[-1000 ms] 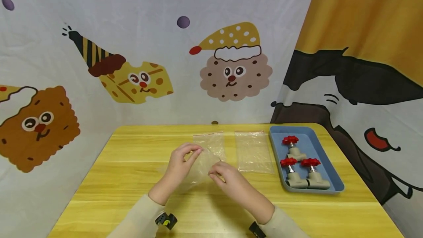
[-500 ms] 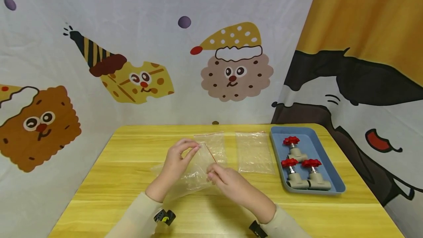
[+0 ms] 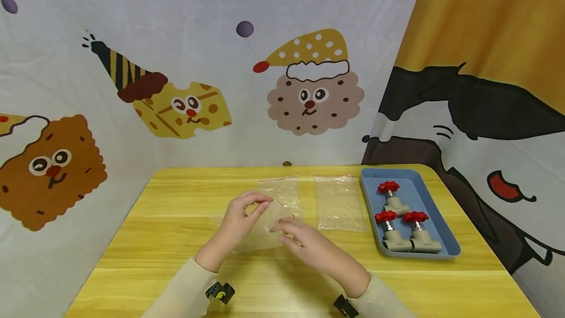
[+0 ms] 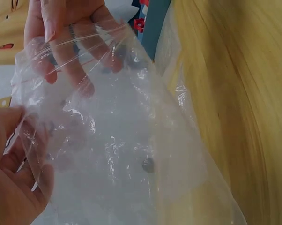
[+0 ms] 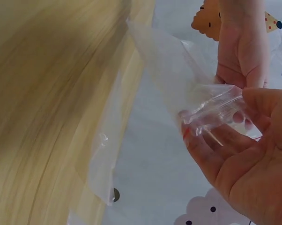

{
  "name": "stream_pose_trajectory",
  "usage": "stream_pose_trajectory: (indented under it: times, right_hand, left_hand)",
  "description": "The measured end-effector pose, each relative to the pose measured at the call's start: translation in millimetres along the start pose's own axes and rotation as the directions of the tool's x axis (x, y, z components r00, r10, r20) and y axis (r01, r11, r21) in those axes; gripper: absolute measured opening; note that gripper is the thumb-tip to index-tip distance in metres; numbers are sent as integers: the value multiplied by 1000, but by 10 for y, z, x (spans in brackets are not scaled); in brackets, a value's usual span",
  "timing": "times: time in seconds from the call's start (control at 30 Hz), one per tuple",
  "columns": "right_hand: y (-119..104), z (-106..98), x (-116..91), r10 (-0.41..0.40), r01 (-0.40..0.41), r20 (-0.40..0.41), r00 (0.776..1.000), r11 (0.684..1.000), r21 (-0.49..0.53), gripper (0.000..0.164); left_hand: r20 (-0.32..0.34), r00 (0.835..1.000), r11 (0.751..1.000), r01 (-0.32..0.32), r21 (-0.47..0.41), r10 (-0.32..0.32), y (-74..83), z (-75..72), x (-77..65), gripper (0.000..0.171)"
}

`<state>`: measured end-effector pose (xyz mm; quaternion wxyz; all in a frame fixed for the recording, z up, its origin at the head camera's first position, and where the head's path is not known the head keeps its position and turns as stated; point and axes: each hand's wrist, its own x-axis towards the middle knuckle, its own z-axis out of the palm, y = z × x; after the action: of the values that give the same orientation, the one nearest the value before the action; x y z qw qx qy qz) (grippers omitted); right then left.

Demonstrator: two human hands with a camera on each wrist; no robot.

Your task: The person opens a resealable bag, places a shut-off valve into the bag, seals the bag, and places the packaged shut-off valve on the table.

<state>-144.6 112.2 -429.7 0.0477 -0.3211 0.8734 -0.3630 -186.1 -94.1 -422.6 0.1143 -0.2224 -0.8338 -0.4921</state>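
Observation:
A clear plastic zip bag (image 3: 260, 240) is held up over the table, and its film looks slack and wrinkled in the left wrist view. At its upper edge my left hand (image 3: 238, 221) pinches it between thumb and fingers. My right hand (image 3: 311, 245) is at the mouth end, thumb apart from the loosely spread fingers. Seen from the left wrist, those fingers (image 4: 73, 70) show through the film, with the thumb on the near side. Two flat zip bags lie beyond: one bag (image 3: 282, 190) partly behind the hands, another bag (image 3: 339, 202) to its right.
A blue tray (image 3: 448, 232) stands at the table's right, with three beige pipe valves (image 3: 397, 244) with red handwheels in it. The wooden table (image 3: 167, 239) ends at a printed curtain (image 3: 198, 151) behind.
The right hand's fingers have parted from their earlier pinch and shifted slightly left. The held bag has turned, so its red zip line shows less. The left hand keeps its pinch.

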Motion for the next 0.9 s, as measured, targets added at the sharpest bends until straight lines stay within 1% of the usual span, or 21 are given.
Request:
stream_pose_trajectory:
  times: [0.1,0.23,0.33,0.43,0.53,0.7,0.8,0.9]
  right_hand:
    - [-2,6,4,-6,6,-17,1000,1000,17,24]
    - [-14,5,-9,25,-24,-46,999,999,33,23]
    - [-20,-17,-31,47,-43,-103,994,998,40,24]
    - [1,-67,-69,69,-63,-177,982,997,39,23]
    - [65,-146,-128,106,-102,-243,964,994,31,26]
    - [284,-316,-276,167,-184,-357,919,983,-14,37]
    - [431,-440,-396,209,-261,-406,890,962,-77,46]
    - [570,-569,-528,255,-344,-432,865,928,-140,54]
  left_hand:
    - [3,1000,1000,5,-12,-5,-3,12,-1,9]
    - [-9,1000,1000,9,-6,-9,-26,23,-4,13]
    - [-27,1000,1000,16,-5,-16,-41,23,-7,13]
    - [-45,999,1000,27,-15,-28,-48,14,-8,12]
    - [-57,998,999,40,-23,-42,-50,-4,-9,10]
    - [-64,997,998,51,-36,-54,-55,-25,-9,10]
    - [-70,996,998,48,-37,-50,-69,-28,-11,10]
    - [-75,996,999,36,-35,-38,-87,-27,-15,9]
